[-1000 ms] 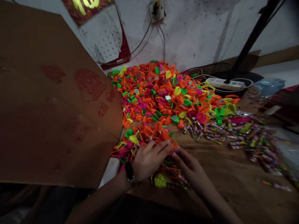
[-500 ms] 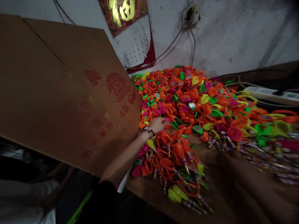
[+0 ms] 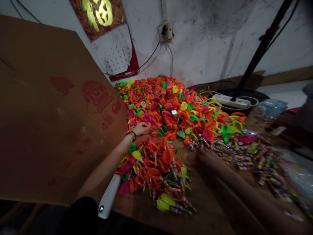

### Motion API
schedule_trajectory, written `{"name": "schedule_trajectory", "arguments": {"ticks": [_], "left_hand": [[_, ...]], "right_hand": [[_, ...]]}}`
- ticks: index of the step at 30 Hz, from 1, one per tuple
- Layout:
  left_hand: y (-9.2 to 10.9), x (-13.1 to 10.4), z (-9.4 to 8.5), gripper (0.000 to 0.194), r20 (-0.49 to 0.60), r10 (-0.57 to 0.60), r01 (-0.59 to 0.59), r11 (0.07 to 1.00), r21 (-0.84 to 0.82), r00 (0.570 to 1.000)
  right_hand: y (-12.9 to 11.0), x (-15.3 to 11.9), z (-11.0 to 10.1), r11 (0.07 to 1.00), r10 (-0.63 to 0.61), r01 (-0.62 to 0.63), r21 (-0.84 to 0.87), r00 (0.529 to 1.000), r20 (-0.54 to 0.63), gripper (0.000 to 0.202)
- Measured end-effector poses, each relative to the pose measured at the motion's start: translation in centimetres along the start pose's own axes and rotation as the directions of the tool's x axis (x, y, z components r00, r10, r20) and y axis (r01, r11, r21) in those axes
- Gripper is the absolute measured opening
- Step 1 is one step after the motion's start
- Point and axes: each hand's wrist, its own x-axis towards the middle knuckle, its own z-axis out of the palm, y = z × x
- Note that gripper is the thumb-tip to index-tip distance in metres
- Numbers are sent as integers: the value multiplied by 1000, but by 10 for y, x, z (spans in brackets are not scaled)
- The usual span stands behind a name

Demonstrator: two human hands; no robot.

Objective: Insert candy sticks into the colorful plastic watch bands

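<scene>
At the near edge of a heap of colourful plastic toy watches (image 3: 156, 101), my left hand (image 3: 141, 128) has its fingers curled together. Whatever sits between them is too small to make out. A bead bracelet (image 3: 132, 134) circles that wrist. My right hand (image 3: 204, 156), dim and blurred, reaches down to the near end of the thin candy-filled tubes (image 3: 230, 151); its fingertips are hard to see. Between my arms lies a second pile of watches with candy tubes attached (image 3: 156, 173), mostly orange, with yellow-green ones at its front.
A large cardboard box (image 3: 61, 130) stands along the left. A white device (image 3: 109, 199) lies at the table's front edge. Behind the heap are a power strip (image 3: 231, 101), cables and a dark pole (image 3: 261, 49). A clear plastic bag (image 3: 298, 173) rests at right.
The view has swung right, bringing the pole, plastic bag and more candy tubes into sight. Both hands stay near the same spots by the heap and the tubes.
</scene>
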Motion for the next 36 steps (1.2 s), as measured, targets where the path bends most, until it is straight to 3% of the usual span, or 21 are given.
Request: {"name": "schedule_trajectory", "arguments": {"ticks": [3, 5, 6, 8, 10, 11, 13, 16, 20, 21, 23, 25, 27, 29, 36], "left_hand": [[7, -15, -2, 30, 12, 30, -30, 999, -20, 999], [19, -37, 2, 37, 83, 100, -95, 994, -61, 992], [26, -49, 7, 39, 131, 153, -143, 986, -82, 979], [43, -73, 18, 38, 227, 280, -262, 959, -107, 933], [58, -92, 30, 34, 267, 391, -382, 920, -88, 880], [65, -98, 37, 33, 269, 427, -428, 902, -60, 863], [76, -108, 49, 35, 249, 465, -481, 877, 7, 850], [87, -117, 62, 42, 204, 465, -491, 865, 101, 862], [90, -125, 66, 45, 231, 460, -500, 851, 159, 857], [89, -127, 66, 46, 245, 469, -514, 842, 165, 848], [86, -129, 67, 47, 260, 499, -549, 816, 181, 827], [81, -131, 68, 44, 246, 525, -573, 793, 207, 815], [77, -133, 70, 40, 226, 537, -581, 779, 237, 812], [76, -135, 71, 35, 239, 541, -590, 761, 269, 807], [79, -136, 70, 31, 322, 554, -640, 683, 351, 768]], "right_hand": [[4, 4, -8, 990, -109, 111, 91, 994, -19, 18], [1, 5, -24, 962, -53, 70, 262, 996, -72, 15], [-2, 5, -37, 922, 38, 10, 387, 993, -115, 14], [-13, 5, -72, 723, 313, -110, 682, 933, -180, 12], [-29, 5, -115, 357, 526, -105, 928, 843, -107, 15], [-37, 6, -137, 180, 575, -73, 981, 817, -45, 19], [-54, 7, -175, -64, 574, -21, 998, 817, 54, 22], [-70, 7, -204, -224, 552, 47, 973, 830, 87, 24], [-76, 5, -201, -406, 677, 149, 902, 712, 187, 19], [-76, 4, -198, -436, 688, 167, 884, 695, 208, 23], [-75, 1, -195, -431, 658, 125, 894, 721, 216, 27], [-74, -1, -195, -328, 607, 28, 944, 772, 188, 23], [-74, -3, -196, -204, 594, -28, 979, 791, 146, 19], [-75, -3, -197, -154, 620, -31, 988, 775, 121, 17], [-81, -3, -199, -148, 654, -101, 984, 736, 174, 15]]}}
